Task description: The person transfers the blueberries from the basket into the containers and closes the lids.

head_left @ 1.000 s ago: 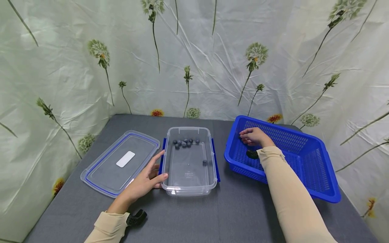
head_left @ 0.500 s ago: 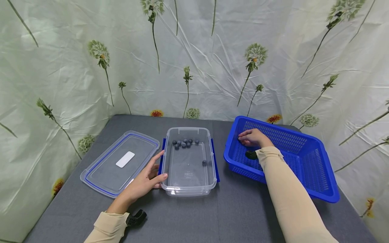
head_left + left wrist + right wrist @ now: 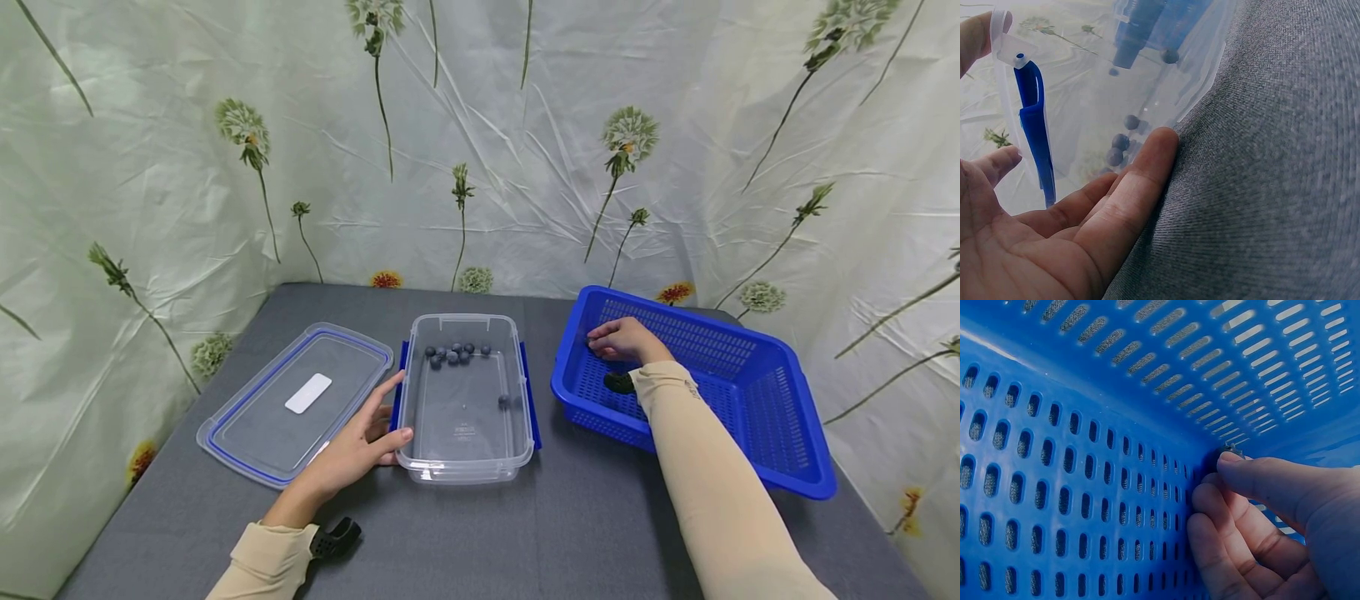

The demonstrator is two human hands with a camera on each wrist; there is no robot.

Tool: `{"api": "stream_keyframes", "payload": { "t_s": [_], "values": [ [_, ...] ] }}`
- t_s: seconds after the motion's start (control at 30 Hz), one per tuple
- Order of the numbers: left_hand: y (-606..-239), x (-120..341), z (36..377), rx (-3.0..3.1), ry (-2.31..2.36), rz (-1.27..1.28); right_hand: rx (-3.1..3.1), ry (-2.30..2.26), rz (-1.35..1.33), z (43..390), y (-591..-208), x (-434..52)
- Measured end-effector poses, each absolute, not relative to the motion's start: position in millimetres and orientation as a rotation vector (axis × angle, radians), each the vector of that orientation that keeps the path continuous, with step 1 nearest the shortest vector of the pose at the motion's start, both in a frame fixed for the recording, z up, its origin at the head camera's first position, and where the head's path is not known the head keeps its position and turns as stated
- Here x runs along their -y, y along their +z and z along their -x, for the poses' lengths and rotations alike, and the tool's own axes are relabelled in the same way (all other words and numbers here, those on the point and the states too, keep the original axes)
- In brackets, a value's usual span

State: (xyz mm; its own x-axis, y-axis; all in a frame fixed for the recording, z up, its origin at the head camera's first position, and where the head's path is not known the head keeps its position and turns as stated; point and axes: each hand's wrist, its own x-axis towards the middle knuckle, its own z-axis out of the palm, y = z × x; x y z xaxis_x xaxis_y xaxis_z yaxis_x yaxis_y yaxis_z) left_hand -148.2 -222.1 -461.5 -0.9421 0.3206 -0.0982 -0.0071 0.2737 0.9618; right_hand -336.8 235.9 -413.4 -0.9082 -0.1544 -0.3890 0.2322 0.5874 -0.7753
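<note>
The right hand (image 3: 1260, 525) is pinching a blueberry (image 3: 1221, 452) in the blue basket (image 3: 780, 467) corner — picking step. The left hand (image 3: 352, 450), grip spread, is steadying the clear container (image 3: 465, 467); next, probably, a gentle lift across.

Clear lid (image 3: 295, 403) w/ blue seal on grey table (image 3: 480, 533), left; floral backdrop (image 3: 150, 167) behind.

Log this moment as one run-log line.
left hand: open, steadying clear tub | right hand: in blue basket, pinching blueberry at corner | tub: several blueberries | lid: off, beside tub
</note>
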Motion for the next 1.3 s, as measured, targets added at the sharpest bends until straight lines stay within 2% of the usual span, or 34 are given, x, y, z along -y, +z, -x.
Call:
{"api": "stream_keyframes", "payload": {
  "t_s": [0.77,1.3],
  "values": [
    [-460,223,147,-2.264,1.722,-0.296,-2.434,-1.251,-0.017,334,-412,-235],
    [-462,222,148,-2.264,1.731,-0.285,-2.487,-1.222,0.075,331,-394,-236]
  ]
}}
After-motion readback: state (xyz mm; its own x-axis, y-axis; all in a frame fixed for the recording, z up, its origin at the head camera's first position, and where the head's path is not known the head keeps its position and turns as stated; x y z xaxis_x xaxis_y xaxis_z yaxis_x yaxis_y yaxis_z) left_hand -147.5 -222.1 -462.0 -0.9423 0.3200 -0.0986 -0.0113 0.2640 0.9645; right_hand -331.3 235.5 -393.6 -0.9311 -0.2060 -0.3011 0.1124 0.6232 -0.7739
